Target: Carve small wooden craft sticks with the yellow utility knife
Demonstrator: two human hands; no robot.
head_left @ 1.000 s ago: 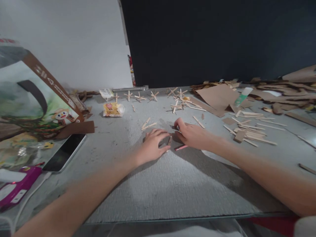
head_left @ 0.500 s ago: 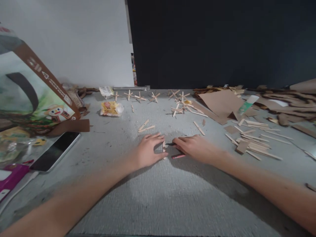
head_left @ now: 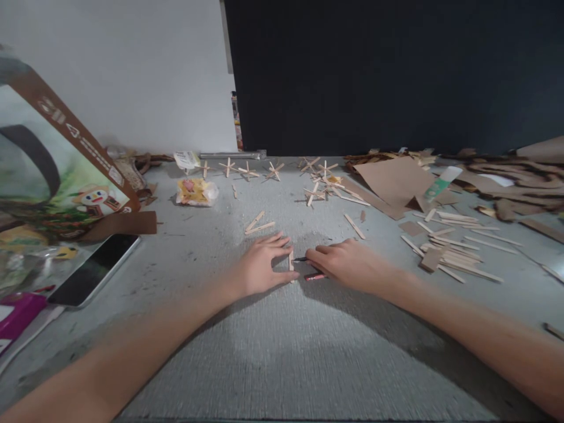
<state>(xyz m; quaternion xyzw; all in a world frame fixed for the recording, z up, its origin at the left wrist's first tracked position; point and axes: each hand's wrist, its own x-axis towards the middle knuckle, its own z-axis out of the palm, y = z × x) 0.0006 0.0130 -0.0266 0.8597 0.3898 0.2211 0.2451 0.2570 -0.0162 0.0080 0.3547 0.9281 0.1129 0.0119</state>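
A short wooden stick (head_left: 291,262) lies upright in view at the middle of the grey table. My left hand (head_left: 267,264) spans it, thumb at the near end and fingers at the far end, pressing it down. My right hand (head_left: 332,258) is closed on a thin dark pointed tool (head_left: 301,259), whose tip meets the stick's right side. Just below the right fingers lies a small red object (head_left: 315,276). Beyond the left hand are two sticks (head_left: 259,226) set at an angle. Another single stick (head_left: 355,226) lies beyond the right hand.
Star-shaped stick pieces (head_left: 274,171) stand along the back. Loose sticks (head_left: 458,258), brown cardboard (head_left: 394,182) and a glue stick (head_left: 443,183) are at the right. At the left are a phone (head_left: 94,270), a printed bag (head_left: 57,158) and a yellow packet (head_left: 196,192).
The dark tool's tip has moved slightly left onto the stick, with more of the tool showing. The view has shifted a little; both hands keep nearly the same pose.
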